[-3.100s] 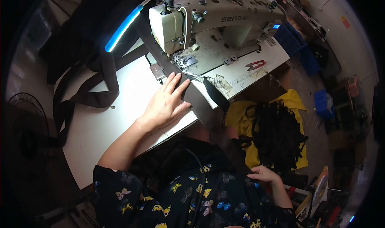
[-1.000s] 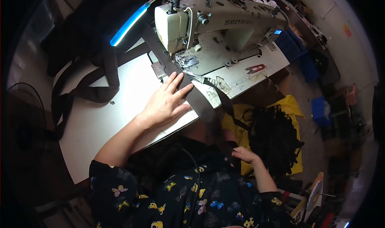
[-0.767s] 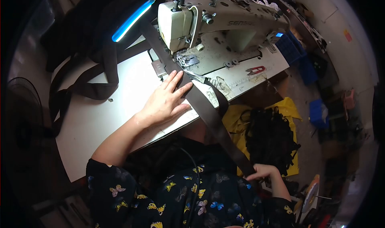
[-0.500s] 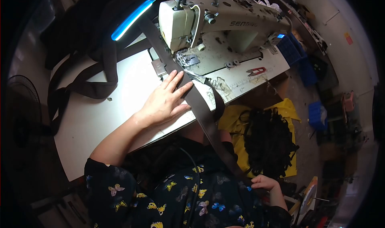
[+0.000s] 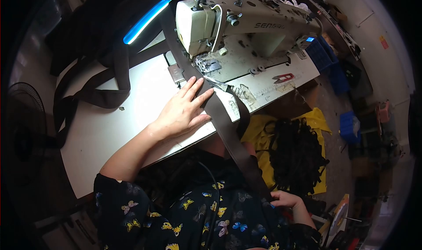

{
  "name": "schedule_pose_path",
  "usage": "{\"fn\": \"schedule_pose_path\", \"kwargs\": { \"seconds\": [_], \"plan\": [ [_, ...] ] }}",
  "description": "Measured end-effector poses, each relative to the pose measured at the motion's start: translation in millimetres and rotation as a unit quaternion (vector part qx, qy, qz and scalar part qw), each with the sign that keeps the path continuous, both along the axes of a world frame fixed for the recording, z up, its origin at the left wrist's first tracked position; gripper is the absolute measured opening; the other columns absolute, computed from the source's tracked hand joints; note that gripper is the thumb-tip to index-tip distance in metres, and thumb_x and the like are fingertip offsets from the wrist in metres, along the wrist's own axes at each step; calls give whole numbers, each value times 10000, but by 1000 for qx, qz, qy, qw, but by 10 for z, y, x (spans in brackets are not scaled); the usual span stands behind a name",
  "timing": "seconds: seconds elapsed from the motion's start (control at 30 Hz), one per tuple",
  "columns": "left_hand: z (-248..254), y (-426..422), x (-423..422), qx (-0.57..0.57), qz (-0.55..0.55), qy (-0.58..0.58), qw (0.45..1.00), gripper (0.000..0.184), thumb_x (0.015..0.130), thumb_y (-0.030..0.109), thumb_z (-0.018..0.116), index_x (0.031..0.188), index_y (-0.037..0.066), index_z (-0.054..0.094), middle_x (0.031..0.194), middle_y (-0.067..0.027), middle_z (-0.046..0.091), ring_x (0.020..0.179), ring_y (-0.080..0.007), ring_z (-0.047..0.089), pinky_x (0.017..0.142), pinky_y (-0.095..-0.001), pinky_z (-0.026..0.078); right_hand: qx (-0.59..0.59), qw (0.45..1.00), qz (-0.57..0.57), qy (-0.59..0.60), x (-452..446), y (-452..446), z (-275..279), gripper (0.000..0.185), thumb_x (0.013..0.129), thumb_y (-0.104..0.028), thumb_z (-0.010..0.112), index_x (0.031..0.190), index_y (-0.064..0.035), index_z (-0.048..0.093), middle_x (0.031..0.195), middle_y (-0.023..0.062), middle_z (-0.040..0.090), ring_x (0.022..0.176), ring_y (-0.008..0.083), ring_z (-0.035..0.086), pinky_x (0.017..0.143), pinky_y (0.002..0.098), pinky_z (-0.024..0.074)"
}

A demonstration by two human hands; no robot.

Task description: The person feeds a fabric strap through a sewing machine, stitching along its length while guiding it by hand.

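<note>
My left hand [image 5: 180, 109] lies flat with fingers outstretched on a long dark fabric strip [image 5: 219, 118], pressing it near the table's front edge. The strip runs from behind the sewing machine [image 5: 246, 23], past the left of its presser foot [image 5: 203, 64], and over the edge down beside my lap. Low on the right, my right hand [image 5: 285, 199] is closed at the strip's lower part; its fingertips are partly hidden. Just right of my left fingers, a narrower dark band and a metal piece lie by the machine bed.
Red-handled thread snips [image 5: 283, 78] rest on the white table [image 5: 101, 140]. Loops of dark strip [image 5: 103, 98] lie at the left, under a lit lamp [image 5: 147, 20]. Below right, a dark heap of strips [image 5: 294, 157] sits on yellow cloth [image 5: 318, 120]. A fan [image 5: 26, 113] stands far left.
My right hand has shifted slightly left and up, and the hanging part of the strip has moved a little with it. My left hand stays on the strip.
</note>
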State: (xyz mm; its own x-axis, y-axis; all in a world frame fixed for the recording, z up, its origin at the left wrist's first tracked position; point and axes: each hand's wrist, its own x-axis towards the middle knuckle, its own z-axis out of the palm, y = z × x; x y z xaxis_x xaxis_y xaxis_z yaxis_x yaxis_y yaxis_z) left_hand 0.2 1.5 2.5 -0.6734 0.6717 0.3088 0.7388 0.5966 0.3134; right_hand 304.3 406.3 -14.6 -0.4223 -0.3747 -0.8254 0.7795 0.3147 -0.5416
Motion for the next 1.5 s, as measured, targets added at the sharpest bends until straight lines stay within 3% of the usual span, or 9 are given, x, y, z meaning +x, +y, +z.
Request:
{"fn": "schedule_pose_path", "kwargs": {
  "seconds": [0.27,0.37,0.7,0.8,0.83,0.87,0.97,1.13,1.5],
  "plan": [
    [10,5,2,6,-2,5,1000,661,907,480,615,1446,136,446,1513,-245,338,1425,-422,290,1149,-463,318,151,968,180,-87,30,-42,95,567,858,-407,740,1191,40,634,1094,68,673,957,135,620,823,281,504],
    [-9,5,2,0,2,10,1000,650,908,477,615,1437,134,458,1512,-248,339,1424,-422,292,1146,-463,321,217,942,218,-136,1066,965,-1230,913,771,-671,679,1191,135,595,1097,160,672,991,232,645,837,308,510],
    [-10,15,-3,15,3,7,1000,652,912,462,616,1447,130,445,1504,-252,348,1413,-432,307,1134,-468,339,144,966,-117,179,-615,-573,-193,250,876,-202,741,963,-23,590,657,9,578,451,42,502,411,214,386],
    [-8,16,-4,16,2,2,1000,653,915,453,615,1454,129,437,1505,-251,349,1413,-431,309,1128,-470,347,59,872,-72,480,-1498,-1092,469,364,850,-226,771,1111,-32,608,791,-6,616,644,75,578,602,234,462],
    [-10,13,-1,13,2,6,1000,647,916,451,614,1452,132,440,1506,-249,349,1415,-430,306,1128,-471,347,132,686,-58,714,-1739,-1271,614,428,826,-252,795,1124,-10,604,810,-3,631,737,87,595,687,249,473],
    [-8,6,4,10,3,10,1000,641,917,448,612,1450,135,444,1507,-247,349,1416,-430,304,1127,-473,347,-48,787,-138,599,-1944,-1340,742,425,830,-259,786,1103,6,599,841,23,657,671,81,594,638,254,469],
    [-2,4,0,5,-1,15,1000,628,918,447,610,1445,144,453,1508,-246,348,1419,-429,299,1128,-473,346,-325,613,-256,673,-2371,-1843,1366,609,913,-394,683,1215,93,477,972,178,647,428,97,482,470,299,441],
    [15,-9,11,-2,4,5,1000,634,912,411,619,1469,179,424,1535,-231,312,1433,-428,276,1126,-482,343,-476,637,-110,597,-2049,-1179,1326,589,893,-302,715,1273,83,481,1079,268,634,590,227,631,579,353,522],
    [13,14,4,3,8,-20,1000,645,907,391,626,1477,177,412,1544,-215,303,1441,-416,260,1137,-486,330,133,955,251,80,-183,318,-125,353,909,-307,709,1031,22,670,912,74,686,835,99,611,746,282,502]
  ]
}}
